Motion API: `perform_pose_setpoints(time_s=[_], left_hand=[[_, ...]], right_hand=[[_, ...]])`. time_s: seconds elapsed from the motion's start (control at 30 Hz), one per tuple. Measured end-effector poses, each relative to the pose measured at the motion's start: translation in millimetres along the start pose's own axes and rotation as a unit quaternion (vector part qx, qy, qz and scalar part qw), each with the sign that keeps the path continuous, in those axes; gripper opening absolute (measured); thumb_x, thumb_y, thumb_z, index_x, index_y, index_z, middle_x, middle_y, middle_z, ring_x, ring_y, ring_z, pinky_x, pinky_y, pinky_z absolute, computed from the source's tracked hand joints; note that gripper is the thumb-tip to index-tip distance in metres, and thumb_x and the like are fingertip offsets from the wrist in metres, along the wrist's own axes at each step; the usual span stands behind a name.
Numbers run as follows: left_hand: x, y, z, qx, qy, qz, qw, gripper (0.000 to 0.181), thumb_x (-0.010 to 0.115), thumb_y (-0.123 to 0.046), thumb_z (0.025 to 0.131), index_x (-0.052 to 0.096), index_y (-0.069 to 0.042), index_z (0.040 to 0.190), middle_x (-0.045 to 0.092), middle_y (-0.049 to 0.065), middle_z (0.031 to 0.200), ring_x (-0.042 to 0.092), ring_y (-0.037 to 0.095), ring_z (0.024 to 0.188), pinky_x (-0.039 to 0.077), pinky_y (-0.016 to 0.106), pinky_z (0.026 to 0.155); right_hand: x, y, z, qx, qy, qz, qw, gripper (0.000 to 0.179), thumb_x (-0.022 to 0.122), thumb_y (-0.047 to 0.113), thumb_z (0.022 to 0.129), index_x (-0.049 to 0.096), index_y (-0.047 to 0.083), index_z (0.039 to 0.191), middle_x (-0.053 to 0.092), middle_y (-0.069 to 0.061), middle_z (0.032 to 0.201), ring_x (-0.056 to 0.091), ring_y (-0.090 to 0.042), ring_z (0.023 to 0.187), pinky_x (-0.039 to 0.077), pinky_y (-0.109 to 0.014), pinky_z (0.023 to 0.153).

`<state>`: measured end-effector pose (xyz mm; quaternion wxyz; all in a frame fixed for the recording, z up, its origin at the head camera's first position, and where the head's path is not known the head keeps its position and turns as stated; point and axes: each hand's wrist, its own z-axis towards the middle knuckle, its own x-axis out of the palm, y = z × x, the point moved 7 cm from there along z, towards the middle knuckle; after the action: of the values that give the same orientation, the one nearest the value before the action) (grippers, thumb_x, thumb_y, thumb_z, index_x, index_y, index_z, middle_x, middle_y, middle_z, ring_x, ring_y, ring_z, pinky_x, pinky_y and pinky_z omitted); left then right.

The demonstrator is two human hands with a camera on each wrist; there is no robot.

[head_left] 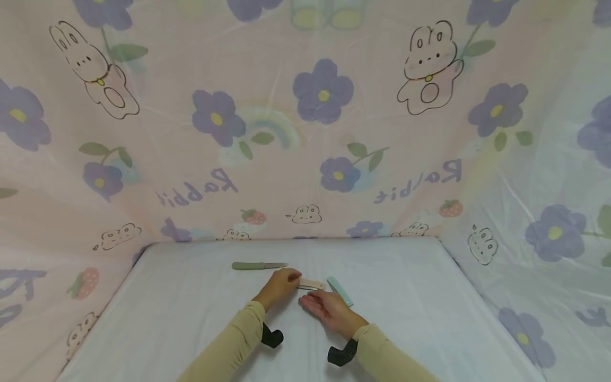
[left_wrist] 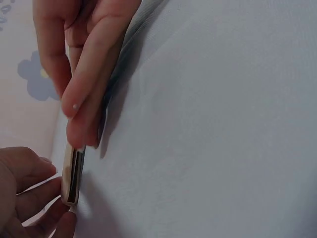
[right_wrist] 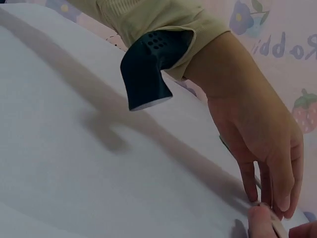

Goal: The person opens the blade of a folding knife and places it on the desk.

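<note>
A slim beige folding knife [head_left: 312, 284] lies between my two hands, low over the table. Its handle has a long dark slot along one side, which shows in the left wrist view on the beige folding knife [left_wrist: 66, 171]. My left hand [head_left: 280, 286] pinches the left end with its fingertips. Palm turned partly up, my right hand [head_left: 331, 312] holds the other end between thumb and fingers. In the right wrist view, fingers of the right hand [right_wrist: 261, 223] cover much of the knife. A mint-green folded knife [head_left: 339, 291] lies just beyond the right hand.
A knife with a green handle [head_left: 248, 266] and its blade out lies behind the left hand, blade pointing right. White cloth covers the table [head_left: 420, 307]. Patterned fabric [head_left: 267, 175] with flowers and rabbits rises along the back and sides.
</note>
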<state>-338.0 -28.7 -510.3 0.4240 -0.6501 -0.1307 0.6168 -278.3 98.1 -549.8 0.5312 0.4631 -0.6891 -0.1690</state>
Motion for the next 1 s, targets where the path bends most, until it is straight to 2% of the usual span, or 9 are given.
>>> perform_pose_setpoints(time_s=[0.27, 0.4, 0.63, 0.83, 1.0], left_hand=[[5.4, -1.7, -4.2, 0.010, -0.002, 0.000, 0.9999, 0.019, 0.059, -0.010, 0.091, 0.066, -0.001, 0.105, 0.066, 0.006, 0.100, 0.059, 0.022, 0.096, 0.048, 0.040, 0.084], [4.6, -1.3, -7.1, 0.004, -0.002, 0.000, 1.0000, 0.017, 0.059, -0.011, 0.091, 0.066, -0.002, 0.104, 0.066, 0.004, 0.099, 0.059, 0.019, 0.094, 0.048, 0.039, 0.083], [6.0, 0.8, -11.7, -0.011, 0.002, -0.001, 0.9999, 0.015, 0.060, -0.013, 0.091, 0.066, -0.006, 0.102, 0.065, 0.001, 0.096, 0.058, 0.015, 0.089, 0.049, 0.034, 0.079], [6.5, 1.0, -17.9, -0.027, -0.014, -0.048, 0.9984, 0.014, 0.061, -0.013, 0.090, 0.067, -0.006, 0.101, 0.065, 0.002, 0.095, 0.060, 0.014, 0.084, 0.050, 0.031, 0.073], [8.4, 6.7, -24.1, -0.049, -0.036, -0.106, 0.9925, 0.015, 0.063, -0.013, 0.089, 0.067, -0.007, 0.102, 0.065, 0.003, 0.097, 0.060, 0.012, 0.082, 0.050, 0.028, 0.070]], right_hand=[[0, -3, 7.0, -0.008, -0.002, 0.014, 0.9999, 0.039, 0.036, 0.004, 0.100, 0.030, -0.024, 0.127, 0.044, -0.038, 0.124, 0.050, -0.038, 0.114, 0.039, -0.039, 0.097], [1, -4, 8.9, -0.009, -0.006, 0.023, 0.9997, 0.038, 0.036, 0.004, 0.100, 0.031, -0.023, 0.126, 0.046, -0.037, 0.123, 0.050, -0.038, 0.115, 0.039, -0.039, 0.097], [-1, -6, 11.7, -0.005, -0.005, 0.006, 1.0000, 0.038, 0.036, 0.008, 0.100, 0.035, -0.021, 0.126, 0.057, -0.030, 0.113, 0.054, -0.035, 0.111, 0.043, -0.038, 0.095], [-3, -7, 12.4, -0.002, -0.010, -0.019, 0.9998, 0.038, 0.040, 0.009, 0.100, 0.039, -0.018, 0.127, 0.063, -0.023, 0.106, 0.058, -0.031, 0.106, 0.045, -0.037, 0.092], [-2, -7, 12.2, -0.002, -0.008, -0.042, 0.9991, 0.039, 0.043, 0.010, 0.099, 0.039, -0.017, 0.127, 0.065, -0.020, 0.101, 0.062, -0.028, 0.100, 0.047, -0.036, 0.089]])
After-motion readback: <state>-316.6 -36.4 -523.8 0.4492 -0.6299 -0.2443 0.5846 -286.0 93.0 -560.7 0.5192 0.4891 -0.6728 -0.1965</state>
